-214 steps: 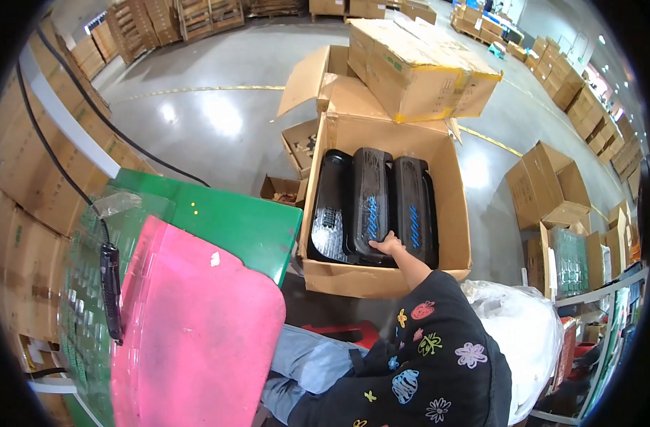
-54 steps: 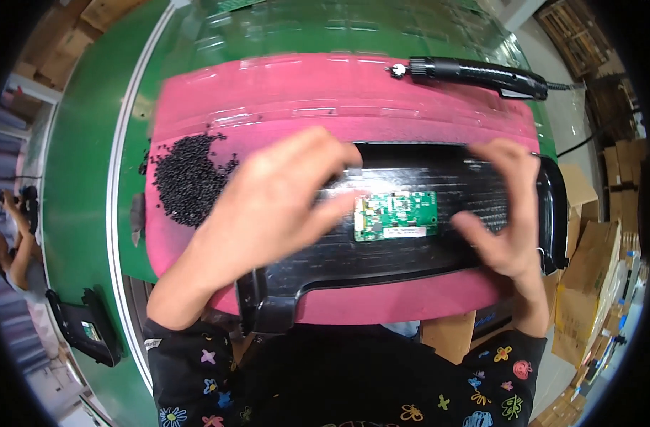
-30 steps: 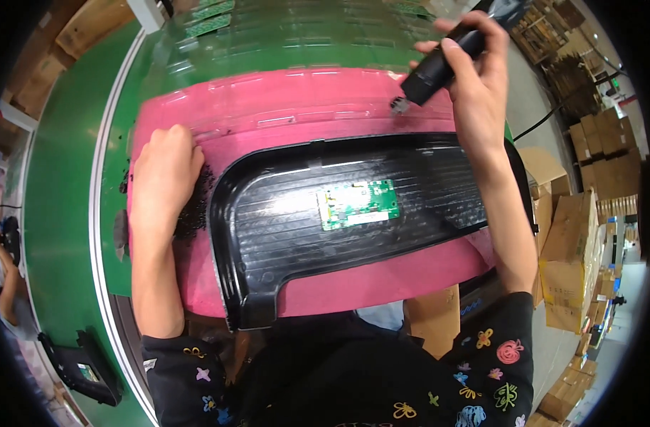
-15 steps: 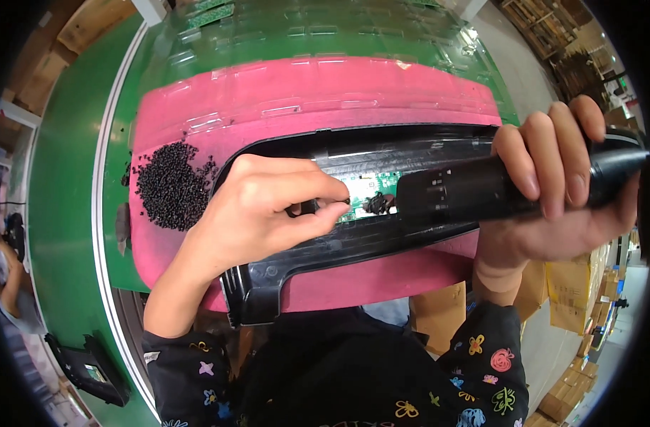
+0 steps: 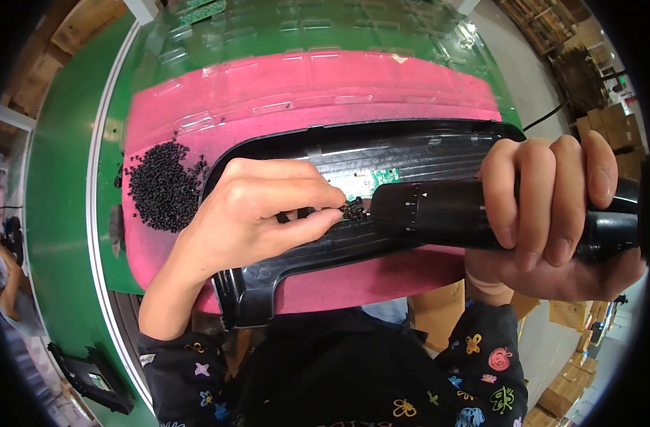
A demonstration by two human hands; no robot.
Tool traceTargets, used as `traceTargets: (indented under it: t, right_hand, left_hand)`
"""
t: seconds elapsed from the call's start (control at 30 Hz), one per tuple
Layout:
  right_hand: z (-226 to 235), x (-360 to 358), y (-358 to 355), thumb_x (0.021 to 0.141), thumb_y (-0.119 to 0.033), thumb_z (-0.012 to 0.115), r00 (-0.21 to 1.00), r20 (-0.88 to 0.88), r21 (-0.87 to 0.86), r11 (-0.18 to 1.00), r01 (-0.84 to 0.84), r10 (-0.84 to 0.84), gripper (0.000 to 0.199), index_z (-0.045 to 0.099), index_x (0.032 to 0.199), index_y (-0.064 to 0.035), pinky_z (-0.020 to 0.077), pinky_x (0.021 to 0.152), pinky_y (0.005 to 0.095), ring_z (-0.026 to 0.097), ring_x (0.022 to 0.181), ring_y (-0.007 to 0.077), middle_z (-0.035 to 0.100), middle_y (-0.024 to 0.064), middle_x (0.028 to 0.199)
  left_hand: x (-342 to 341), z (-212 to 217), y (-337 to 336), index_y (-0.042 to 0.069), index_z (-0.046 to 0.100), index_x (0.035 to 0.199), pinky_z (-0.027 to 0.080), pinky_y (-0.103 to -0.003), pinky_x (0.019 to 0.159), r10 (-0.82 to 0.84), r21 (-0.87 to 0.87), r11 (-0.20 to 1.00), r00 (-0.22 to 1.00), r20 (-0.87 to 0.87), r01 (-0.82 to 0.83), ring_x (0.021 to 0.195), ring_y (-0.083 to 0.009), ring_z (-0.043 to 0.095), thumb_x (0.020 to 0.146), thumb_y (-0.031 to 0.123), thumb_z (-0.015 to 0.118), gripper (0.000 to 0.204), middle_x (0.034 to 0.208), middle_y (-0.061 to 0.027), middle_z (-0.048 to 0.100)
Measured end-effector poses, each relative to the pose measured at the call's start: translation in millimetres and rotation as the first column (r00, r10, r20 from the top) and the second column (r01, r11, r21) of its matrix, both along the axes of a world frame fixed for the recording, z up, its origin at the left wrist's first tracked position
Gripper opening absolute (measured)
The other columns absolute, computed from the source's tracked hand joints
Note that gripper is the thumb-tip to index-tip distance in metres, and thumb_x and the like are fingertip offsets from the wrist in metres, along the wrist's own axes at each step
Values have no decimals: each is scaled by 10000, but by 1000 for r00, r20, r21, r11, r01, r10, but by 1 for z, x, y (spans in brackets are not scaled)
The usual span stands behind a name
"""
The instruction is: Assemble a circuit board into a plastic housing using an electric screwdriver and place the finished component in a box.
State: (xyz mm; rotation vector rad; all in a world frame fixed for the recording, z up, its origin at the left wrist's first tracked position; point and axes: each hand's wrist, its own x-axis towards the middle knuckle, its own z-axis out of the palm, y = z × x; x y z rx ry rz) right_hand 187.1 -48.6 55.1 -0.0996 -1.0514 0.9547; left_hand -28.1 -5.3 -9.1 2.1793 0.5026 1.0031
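Note:
My right hand (image 5: 545,206) is wrapped around a thick black electric screwdriver (image 5: 439,206), held almost level with its nose pointing left. A clump of small black screws (image 5: 355,208) hangs about its tip. Thumb and forefinger of my left hand (image 5: 261,213) are closed in a pinch at that clump; the exact grip is partly hidden. Beneath both hands lies a long black plastic housing (image 5: 268,153), hollow side up. A green circuit board (image 5: 385,176) shows inside it, partly covered by the screwdriver and my left fingers.
A heap of small black screws (image 5: 161,186) lies on the pink mat (image 5: 197,107) at the left. Clear plastic trays (image 5: 304,78) span the far side. Another black housing (image 5: 90,377) rests on the green surface (image 5: 62,213) at lower left. Cardboard boxes (image 5: 439,313) stand at the right.
The screwdriver has moved left and turned in my right hand, bringing its tip and the screw clump to my left fingertips. My left hand has barely moved and keeps its pinch.

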Motion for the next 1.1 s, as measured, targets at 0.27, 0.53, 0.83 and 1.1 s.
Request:
traceTargets:
  t: [0.27,0.53,0.83,1.1]
  right_hand:
    - [10,30,5,814,-449,723,961,242,-81,990,-116,132,485,510,1008,-59,464,518,253,564,511,106,578,-15,663]
    - [-15,34,29,899,-564,534,921,389,-251,961,120,-14,554,533,1011,-21,366,521,269,420,491,97,490,2,628]
    - [-17,32,33,935,-524,476,846,531,-253,941,226,-60,515,536,972,-14,362,510,265,399,469,97,474,12,604]
    - [-25,26,39,945,-449,466,899,437,-257,962,89,33,443,531,974,-12,356,506,252,396,469,95,467,9,607]
  left_hand:
    - [3,7,-3,-24,685,859,518,-298,588,36,-206,975,973,-228,-84,652,-212,669,801,3,740,84,765,-93,684]
    - [8,-1,-4,4,691,903,537,-330,656,82,-34,995,967,-240,-93,744,-252,685,839,43,710,78,820,-99,702]
    - [3,-1,-7,34,702,936,547,-343,646,100,18,995,925,-365,-101,715,-260,690,845,80,706,103,850,-88,728]
    - [3,4,-10,26,689,940,550,-324,603,124,-18,988,867,-482,-151,665,-268,699,869,50,673,76,874,-101,730]
